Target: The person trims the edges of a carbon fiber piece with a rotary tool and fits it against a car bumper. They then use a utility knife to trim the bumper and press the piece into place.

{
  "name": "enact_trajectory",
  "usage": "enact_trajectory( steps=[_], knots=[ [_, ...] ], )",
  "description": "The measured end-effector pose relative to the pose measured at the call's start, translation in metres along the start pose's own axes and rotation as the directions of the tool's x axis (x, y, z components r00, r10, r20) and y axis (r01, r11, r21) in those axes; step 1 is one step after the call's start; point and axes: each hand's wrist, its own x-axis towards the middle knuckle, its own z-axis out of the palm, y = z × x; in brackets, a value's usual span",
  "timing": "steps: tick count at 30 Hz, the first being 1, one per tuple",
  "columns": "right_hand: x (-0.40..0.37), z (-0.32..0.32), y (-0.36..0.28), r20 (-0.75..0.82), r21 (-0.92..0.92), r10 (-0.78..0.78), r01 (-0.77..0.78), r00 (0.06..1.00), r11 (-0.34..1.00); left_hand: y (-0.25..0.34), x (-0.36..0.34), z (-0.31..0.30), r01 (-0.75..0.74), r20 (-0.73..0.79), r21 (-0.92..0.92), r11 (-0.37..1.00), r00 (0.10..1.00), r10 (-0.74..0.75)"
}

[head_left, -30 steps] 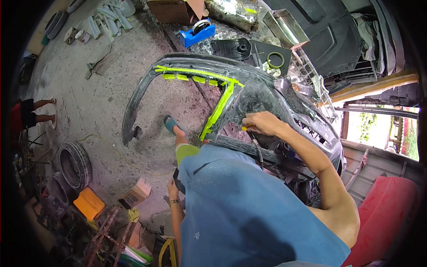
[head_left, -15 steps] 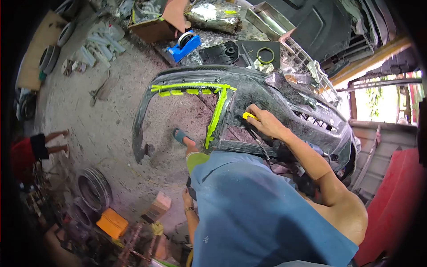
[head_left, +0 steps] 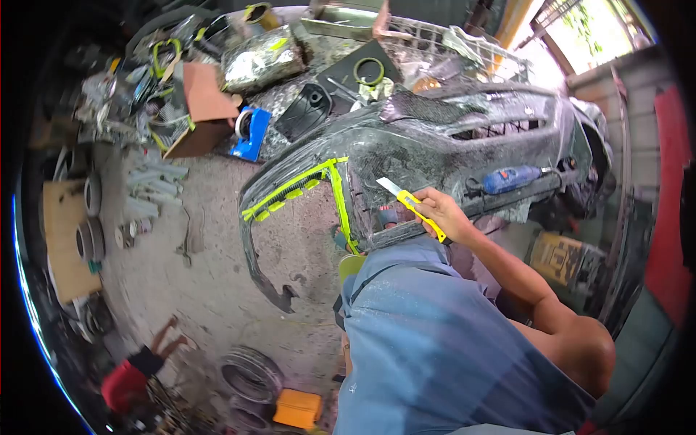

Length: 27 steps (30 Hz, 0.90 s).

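Observation:
My right hand (head_left: 441, 212) is closed around a yellow utility knife (head_left: 422, 214). Its blade sticks out, pointing up and left over a large dark car-body panel (head_left: 370, 148). Yellow-green masking tape (head_left: 339, 199) runs along the edges of an opening in the panel, with short tape pieces under the upper strip. To the right of my hand, a blue power tool (head_left: 511, 179) with a cord lies on the panel. My left hand does not show; my body hides that side.
Behind the panel a bench holds a blue tape dispenser (head_left: 251, 135), a tape roll (head_left: 368, 70), a cardboard box (head_left: 206, 98) and a wrapped bundle (head_left: 262, 59). Tyres (head_left: 250, 373) and an orange box (head_left: 298, 408) are on the floor. A person in red (head_left: 127, 380) is at lower left.
My right hand has drawn back from the panel, and the knife with its long blade now shows fully. The view has turned; my left hand has gone out of sight.

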Motion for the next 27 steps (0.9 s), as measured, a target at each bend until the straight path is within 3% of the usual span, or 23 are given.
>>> enact_trajectory(
  steps=[3,4,7,11,13,14,17,18,22,27],
  knots=[
    [-0.018,0.028,0.020,-0.219,0.035,-0.041,0.050,0.975,0.998,0.040,0.020,-0.015,-0.017,0.065,0.119,0.993,0.998,0.009],
    [-0.019,0.033,0.039,-0.172,-0.146,-0.132,0.107,0.976,0.983,0.052,0.029,-0.019,-0.030,0.081,0.165,0.986,0.997,0.017],
    [-0.029,0.072,0.071,-0.184,-0.118,-0.233,0.214,0.955,0.970,0.086,0.044,-0.033,-0.057,0.151,0.275,0.960,0.988,0.015],
    [-0.040,0.124,0.070,-0.263,-0.138,-0.184,0.151,0.947,0.979,0.137,0.068,-0.030,-0.064,0.220,0.434,0.899,0.975,-0.037],
    [-0.036,0.149,0.078,-0.352,-0.188,-0.317,0.265,0.881,0.946,0.162,0.074,-0.020,-0.080,0.253,0.522,0.849,0.965,-0.065],
    [-0.035,0.156,0.078,-0.346,-0.146,-0.285,0.248,0.894,0.958,0.173,0.076,-0.016,-0.093,0.264,0.549,0.831,0.962,-0.067],
    [-0.031,0.173,0.081,-0.395,-0.218,-0.336,0.268,0.855,0.938,0.183,0.109,-0.026,-0.078,0.282,0.521,0.850,0.956,-0.085],
    [-0.029,0.176,0.081,-0.404,-0.187,-0.308,0.252,0.861,0.949,0.189,0.113,-0.026,-0.119,0.345,0.543,0.831,0.934,-0.091],
    [-0.014,0.179,0.089,-0.486,-0.138,-0.270,0.232,0.831,0.963,0.199,0.115,-0.030,-0.128,0.350,0.578,0.806,0.931,-0.103],
    [-0.016,0.181,0.084,-0.468,-0.167,-0.295,0.244,0.833,0.955,0.185,0.126,-0.051,-0.173,0.380,0.593,0.787,0.921,-0.084]
  ],
)
